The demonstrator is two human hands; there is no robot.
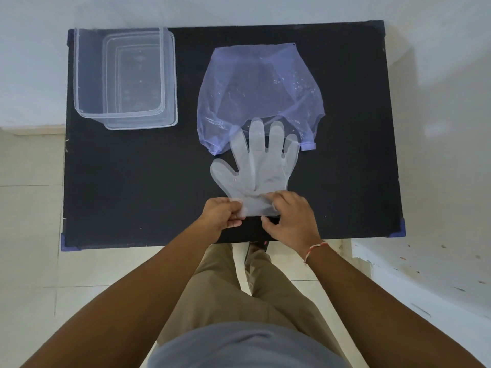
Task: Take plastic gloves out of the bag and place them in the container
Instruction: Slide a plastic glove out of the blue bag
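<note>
A translucent plastic glove lies flat on the black table, fingers pointing away from me, their tips overlapping the mouth of a pale purple mesh bag. My left hand pinches the left side of the glove's cuff. My right hand grips the cuff's right side, fingers on top of it. A clear plastic container stands at the table's far left corner, nothing visible inside it. More thin plastic shows through the bag near its mouth.
The clear container rests on what looks like its lid, which juts out on its right and near sides. The table's near edge runs just below my hands. Pale tiled floor surrounds the table, and a white wall lies beyond it.
</note>
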